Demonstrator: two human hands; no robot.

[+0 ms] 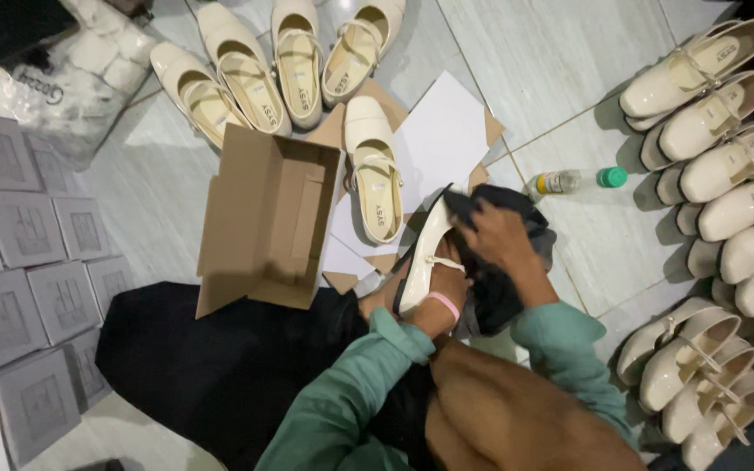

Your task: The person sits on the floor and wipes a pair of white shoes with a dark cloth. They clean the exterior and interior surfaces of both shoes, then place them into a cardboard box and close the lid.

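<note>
Cream patent shoe (423, 253) sits in your left hand (429, 301), fingers wrapped round the heel end, toe pointing up and away, strap side facing you. Right hand (501, 237) is bunched on a dark cloth (499, 288), pressed vs. the shoe's right flank. Shoe is held off the floor, just above the card sheets (442, 131) near floor centre. Judgement: wipe w/ short strokes toe-to-heel, keep the cloth flat so gloss doesn't streak; hold the left grip firm, thumb clear of the strap. Open box (263, 218) lies just left; bottle (573, 180) just right; more shoes (726, 166) along the right edge.
</note>
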